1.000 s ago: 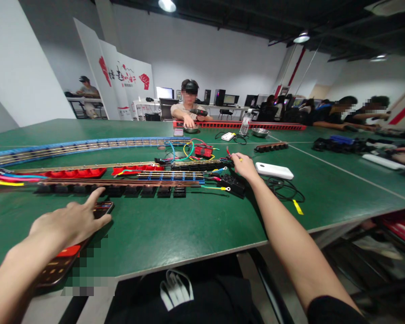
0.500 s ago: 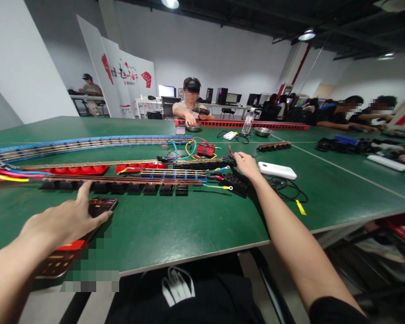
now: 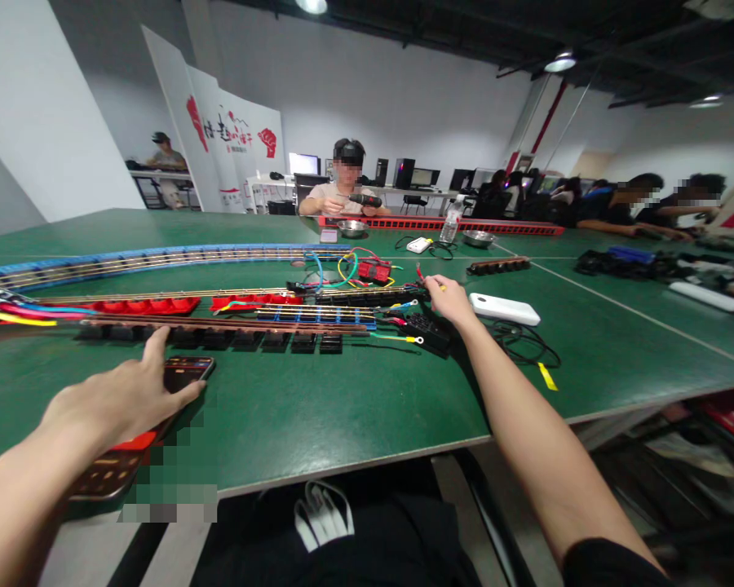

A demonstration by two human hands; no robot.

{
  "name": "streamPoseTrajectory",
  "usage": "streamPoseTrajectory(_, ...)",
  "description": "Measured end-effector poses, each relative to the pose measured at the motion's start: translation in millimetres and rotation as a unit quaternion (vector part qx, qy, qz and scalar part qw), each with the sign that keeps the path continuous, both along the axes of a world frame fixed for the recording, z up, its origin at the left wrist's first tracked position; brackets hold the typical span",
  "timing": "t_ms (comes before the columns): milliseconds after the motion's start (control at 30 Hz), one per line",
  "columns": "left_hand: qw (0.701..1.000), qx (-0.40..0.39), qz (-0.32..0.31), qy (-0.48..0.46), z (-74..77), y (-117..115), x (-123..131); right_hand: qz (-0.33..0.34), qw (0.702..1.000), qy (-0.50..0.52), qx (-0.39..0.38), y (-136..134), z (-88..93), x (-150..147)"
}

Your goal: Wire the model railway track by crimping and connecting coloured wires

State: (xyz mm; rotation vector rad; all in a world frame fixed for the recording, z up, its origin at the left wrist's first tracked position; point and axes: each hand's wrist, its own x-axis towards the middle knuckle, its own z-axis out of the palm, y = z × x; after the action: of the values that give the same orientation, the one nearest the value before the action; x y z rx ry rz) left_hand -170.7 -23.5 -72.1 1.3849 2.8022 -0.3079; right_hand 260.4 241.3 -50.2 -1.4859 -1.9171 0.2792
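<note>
Where the left hand (image 3: pixel 113 408) points: its fingers are spread, thumb apart from the index finger; it appears to grip nothing, its index finger reaching far and slightly right to the near side of the brown-railed strip (image 3: pixel 229 328); whether the tip touches cannot be told
Brown-railed strip: lies on the green table (image 3: pixel 318 408), nearest of the strips; its long axis runs left to right, across the line of the pointing finger; black blocks sit under its rails
Nearer hand: the left, by the strip's left part; the right hand (image 3: pixel 435 295) is beyond its right end and farther from the near edge
Right hand: fingers curled in beside the red wire end (image 3: pixel 419 272), which juts up far and left of them; whether they grip it cannot be told
Between strip and right hand: the black connector (image 3: pixel 426 334) lies just near of the fingers, slightly left
Phone (image 3: pixel 187 373): partly under the left hand, near of the strip
</note>
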Motion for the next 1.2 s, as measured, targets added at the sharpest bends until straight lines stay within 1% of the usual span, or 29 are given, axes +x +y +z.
streamPoseTrajectory(67,1.000,-0.016,0.003,0.002,-0.3,0,1,-0.001,1.000,0.002,-0.002,0,0.3,0)
streamPoseTrajectory(133,1.000,-0.019,-0.004,0.006,4.8,-1,7,0.000,1.000,0.005,-0.002,0,0.4,0)
streamPoseTrajectory(200,0.999,0.001,-0.017,0.029,15.7,-2,20,0.006,1.000,0.010,-0.002,1,-0.3,1)
streamPoseTrajectory(300,0.994,0.065,-0.065,0.058,39.7,5,51,0.026,1.000,0.016,-0.003,4,-2.8,2)
streamPoseTrajectory(400,0.981,0.117,-0.140,0.069,62.2,27,88,0.044,0.999,0.026,0.002,7,-5.3,4)
streamPoseTrajectory(467,0.974,0.142,-0.172,0.051,69.3,51,109,0.052,0.998,0.040,0.005,8,-5.4,5)
streamPoseTrajectory(500,0.973,0.156,-0.166,0.039,69.6,65,116,0.058,0.997,0.049,0.004,9,-4.6,7)
streamPoseTrajectory(567,0.974,0.179,-0.140,0.017,63.8,92,125,0.075,0.995,0.068,-0.005,8,-1.1,11)
streamPoseTrajectory(600,0.977,0.184,-0.111,0.005,58.5,104,126,0.081,0.993,0.081,-0.010,8,1.6,14)
streamPoseTrajectory(667,0.978,0.197,-0.065,-0.005,45.9,125,123,0.086,0.989,0.122,-0.008,6,7.7,18)
streamPoseTrajectory(700,0.978,0.203,-0.052,-0.010,39.6,133,120,0.086,0.985,0.151,0.002,5,10.8,18)
streamPoseTrajectory(800,0.977,0.211,-0.033,-0.020,25.0,151,113,0.111,0.962,0.243,0.055,-4,17.7,9)
streamPoseTrajectory(833,0.977,0.207,-0.034,-0.026,21.7,155,112,0.132,0.953,0.265,0.068,-9,19.0,2)
streamPoseTrajectory(900,0.974,0.216,-0.049,-0.044,16.8,161,111,0.199,0.937,0.281,0.058,-21,20.3,-16)
streamPoseTrajectory(967,0.967,0.237,-0.070,-0.066,12.9,165,110,0.265,0.929,0.258,0.034,-35,20.6,-37)
streamPoseTrajectory(1067,0.963,0.240,-0.093,-0.079,8.1,167,105,0.328,0.926,0.186,0.016,-51,21.3,-69)
streamPoseTrajectory(1133,0.965,0.226,-0.110,-0.071,6.1,166,101,0.341,0.931,0.121,0.032,-54,22.1,-87)
streamPoseTrajectory(1200,0.967,0.219,-0.117,-0.063,5.3,164,98,0.331,0.939,0.066,0.062,-52,22.5,-103)
